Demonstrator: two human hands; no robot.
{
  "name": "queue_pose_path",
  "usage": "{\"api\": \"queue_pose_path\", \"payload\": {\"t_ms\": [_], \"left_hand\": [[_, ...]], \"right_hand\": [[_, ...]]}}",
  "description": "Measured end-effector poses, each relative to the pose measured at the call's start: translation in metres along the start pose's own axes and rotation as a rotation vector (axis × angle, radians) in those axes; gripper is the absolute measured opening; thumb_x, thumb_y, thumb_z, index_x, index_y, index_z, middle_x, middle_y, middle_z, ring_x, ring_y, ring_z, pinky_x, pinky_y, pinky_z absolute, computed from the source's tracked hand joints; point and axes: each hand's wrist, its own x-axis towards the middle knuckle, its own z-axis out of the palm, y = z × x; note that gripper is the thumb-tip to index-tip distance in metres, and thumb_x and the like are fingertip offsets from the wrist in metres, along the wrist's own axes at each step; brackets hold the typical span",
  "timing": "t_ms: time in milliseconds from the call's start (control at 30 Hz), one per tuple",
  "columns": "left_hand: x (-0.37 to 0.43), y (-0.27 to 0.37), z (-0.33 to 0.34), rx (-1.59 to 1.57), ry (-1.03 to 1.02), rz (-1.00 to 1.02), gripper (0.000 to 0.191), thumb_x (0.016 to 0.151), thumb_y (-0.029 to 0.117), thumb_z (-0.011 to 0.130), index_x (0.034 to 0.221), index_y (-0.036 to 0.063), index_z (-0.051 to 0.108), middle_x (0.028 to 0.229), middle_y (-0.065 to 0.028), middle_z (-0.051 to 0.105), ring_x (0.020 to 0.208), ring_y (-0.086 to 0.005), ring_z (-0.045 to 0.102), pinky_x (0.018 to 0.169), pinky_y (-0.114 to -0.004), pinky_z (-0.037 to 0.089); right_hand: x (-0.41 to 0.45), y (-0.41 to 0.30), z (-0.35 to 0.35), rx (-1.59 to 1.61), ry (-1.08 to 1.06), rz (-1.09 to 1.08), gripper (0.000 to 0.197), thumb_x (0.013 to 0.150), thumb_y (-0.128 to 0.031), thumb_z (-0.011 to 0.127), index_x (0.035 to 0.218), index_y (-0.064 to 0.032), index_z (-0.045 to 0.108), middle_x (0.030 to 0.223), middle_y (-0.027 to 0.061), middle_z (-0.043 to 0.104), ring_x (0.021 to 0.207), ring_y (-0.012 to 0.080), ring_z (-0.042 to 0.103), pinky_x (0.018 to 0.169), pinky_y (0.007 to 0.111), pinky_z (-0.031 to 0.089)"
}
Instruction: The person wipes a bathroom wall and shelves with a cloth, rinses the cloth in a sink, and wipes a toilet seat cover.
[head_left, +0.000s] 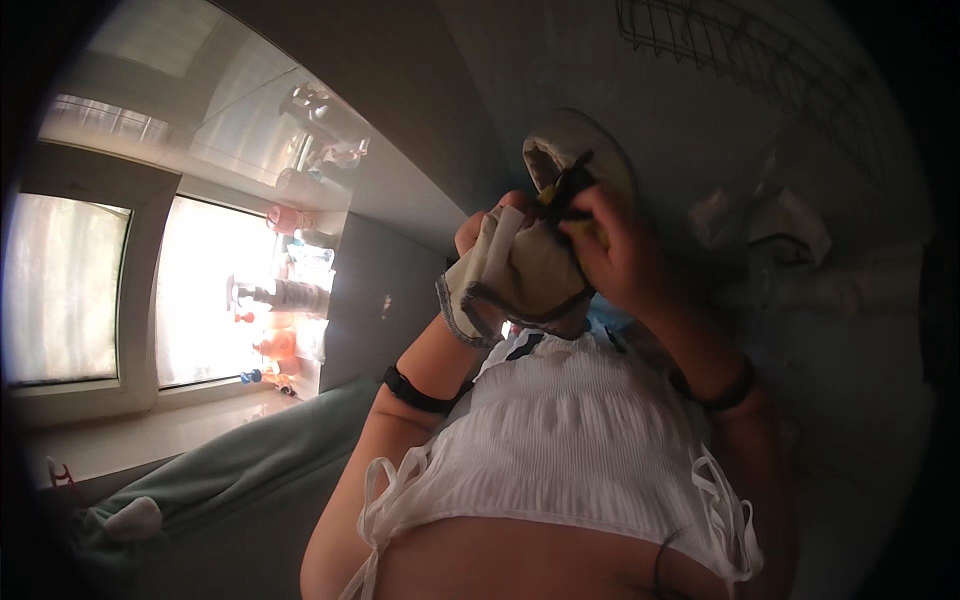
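Observation:
In front of my chest, my left hand (472, 231) grips a cream cloth item (536, 274) with dark overlocked edges, its lower part hanging down open. My right hand (619, 244) pinches a dark strap or band (568, 187) close to the left fingers. A little yellow shows between the two hands. Just beyond them is a pale, rounded, padded piece (592, 139) with a dark opening. Whether it is joined to the cream cloth I cannot tell, since my fingers and shadow cover the place between.
On the left, several pump bottles (289, 294) and other containers line a sill beside a bright window (214, 292). A grey-green cloth (262, 435) drapes below the sill. A wire rack (720, 56) is at the upper right. Dim plastic bags (787, 221) are near a pale pipe (840, 292).

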Motion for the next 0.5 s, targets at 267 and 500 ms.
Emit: {"api": "queue_pose_path", "payload": {"t_ms": [267,500], "left_hand": [[-0.014,0.009,-0.001,-0.231,-0.056,-0.256,0.022,0.095,0.024,0.055,0.080,0.0085,0.052,0.079,-0.0048,0.059,0.070,-0.0191,0.057,0.066,-0.034,0.048],[0.017,0.006,0.018,-0.677,-1.209,-0.362,0.030,0.080,0.023,0.058,0.054,0.0105,0.049,0.050,-0.0048,0.053,0.038,-0.0144,0.046,0.037,-0.027,0.035]], "right_hand": [[0.007,-0.026,-0.018,0.082,-0.145,-0.158,0.020,0.082,-0.004,0.067,0.100,-0.0050,0.059,0.092,0.0131,0.060,0.075,0.0321,0.062,0.067,0.038,0.049],[-0.023,0.035,0.005,0.291,-0.026,0.532,0.016,0.094,-0.012,0.058,0.107,-0.0027,0.055,0.098,0.0134,0.061,0.091,0.0223,0.061,0.082,0.031,0.046]]}}
